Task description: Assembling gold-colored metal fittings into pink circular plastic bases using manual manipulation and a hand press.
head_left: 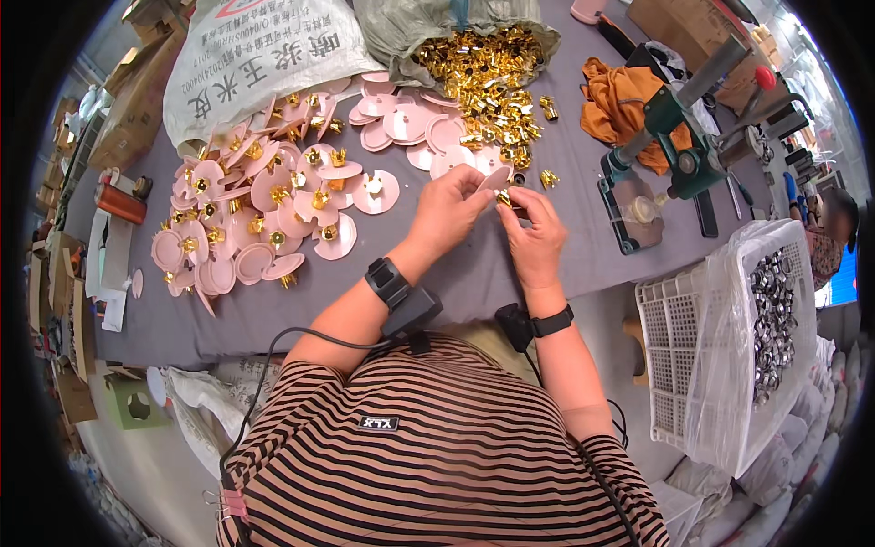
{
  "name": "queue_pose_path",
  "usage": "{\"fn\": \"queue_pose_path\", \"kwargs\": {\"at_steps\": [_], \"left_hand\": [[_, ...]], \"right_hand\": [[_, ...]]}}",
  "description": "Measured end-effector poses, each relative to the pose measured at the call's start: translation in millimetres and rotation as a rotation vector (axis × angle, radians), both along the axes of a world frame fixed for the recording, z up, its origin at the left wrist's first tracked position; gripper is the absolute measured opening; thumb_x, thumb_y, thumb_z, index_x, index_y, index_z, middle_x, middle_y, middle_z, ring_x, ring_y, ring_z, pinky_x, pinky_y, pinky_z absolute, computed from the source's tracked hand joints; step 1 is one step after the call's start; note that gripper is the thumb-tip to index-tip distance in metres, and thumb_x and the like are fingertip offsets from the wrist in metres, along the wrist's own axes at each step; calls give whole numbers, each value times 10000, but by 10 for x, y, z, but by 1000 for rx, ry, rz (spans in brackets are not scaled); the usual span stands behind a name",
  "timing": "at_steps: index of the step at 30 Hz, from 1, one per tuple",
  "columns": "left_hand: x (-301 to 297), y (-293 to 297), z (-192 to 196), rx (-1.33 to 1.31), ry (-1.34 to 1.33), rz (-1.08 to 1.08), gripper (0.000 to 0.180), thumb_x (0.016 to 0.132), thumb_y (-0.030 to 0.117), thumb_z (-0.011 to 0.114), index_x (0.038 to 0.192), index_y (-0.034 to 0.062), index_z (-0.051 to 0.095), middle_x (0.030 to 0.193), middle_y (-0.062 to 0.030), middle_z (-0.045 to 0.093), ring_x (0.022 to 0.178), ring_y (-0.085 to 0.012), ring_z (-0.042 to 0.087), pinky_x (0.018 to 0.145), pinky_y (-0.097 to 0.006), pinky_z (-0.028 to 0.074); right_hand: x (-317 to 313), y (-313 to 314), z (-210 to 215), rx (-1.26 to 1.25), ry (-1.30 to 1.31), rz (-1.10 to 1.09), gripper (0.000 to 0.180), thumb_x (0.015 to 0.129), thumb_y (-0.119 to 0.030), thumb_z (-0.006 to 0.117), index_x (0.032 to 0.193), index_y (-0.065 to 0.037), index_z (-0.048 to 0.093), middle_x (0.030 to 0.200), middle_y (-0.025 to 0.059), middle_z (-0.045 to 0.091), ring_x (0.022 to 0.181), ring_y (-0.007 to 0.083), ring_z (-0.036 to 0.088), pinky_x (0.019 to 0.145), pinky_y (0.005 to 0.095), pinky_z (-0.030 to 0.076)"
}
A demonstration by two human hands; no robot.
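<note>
Left hand (447,213) is pinching a pink disc (495,180) near its rim; right hand (536,239) is gripping a gold fitting (504,198) close by, contact unclear. Both pieces are hovering above the grey cloth (474,301). Disc is looking light, stiff, possibly slippery; rim is offering the likeliest hold, as are the fitting's sides

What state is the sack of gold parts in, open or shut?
Open: gold parts lie from inside the sack out onto the gray cloth.
</note>
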State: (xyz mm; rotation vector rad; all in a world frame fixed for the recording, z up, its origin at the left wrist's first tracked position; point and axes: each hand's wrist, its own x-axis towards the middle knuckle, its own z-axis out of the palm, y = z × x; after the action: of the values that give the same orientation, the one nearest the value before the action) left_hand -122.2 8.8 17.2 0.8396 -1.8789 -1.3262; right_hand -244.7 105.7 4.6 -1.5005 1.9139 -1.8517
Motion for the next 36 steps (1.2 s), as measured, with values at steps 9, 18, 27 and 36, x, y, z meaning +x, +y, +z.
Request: {"fn": "queue_pose_path", "kwargs": {"at_steps": [9,18,27,36], "left_hand": [[154,178,-35,-187,-38,61,160,905,138,705,987,5,671,921,-115,732,827,-113,679,737,-313,536],[1197,-517,225,-22,-264,68,302,902,243,675,1089,7,696,960,-103,735,851,-174,699,773,-315,550],[545,-625,-53,-591,-326,124,230,833,137,685,1042,43,704,1053,-186,693,1048,-366,631,945,-444,504],[-35,-462,-523,-646,-365,66,186,782,98,694,947,48,626,1114,-158,583,1024,-379,564,879,-478,516]], "right_hand": [[121,-30,-243,90,-750,57,241,824,-5,779,1054,23,712,912,57,728,805,87,666,720,231,543],[-359,-126,-70,282,-254,-27,342,813,-181,815,1107,-35,717,985,44,718,939,172,657,839,318,522],[-538,-380,-360,417,259,-164,282,794,-136,769,1071,-93,730,996,109,694,1000,305,629,904,406,505],[-385,98,-421,239,-151,-45,258,880,-17,659,1132,-33,715,1053,47,563,810,102,584,728,240,512]]}}
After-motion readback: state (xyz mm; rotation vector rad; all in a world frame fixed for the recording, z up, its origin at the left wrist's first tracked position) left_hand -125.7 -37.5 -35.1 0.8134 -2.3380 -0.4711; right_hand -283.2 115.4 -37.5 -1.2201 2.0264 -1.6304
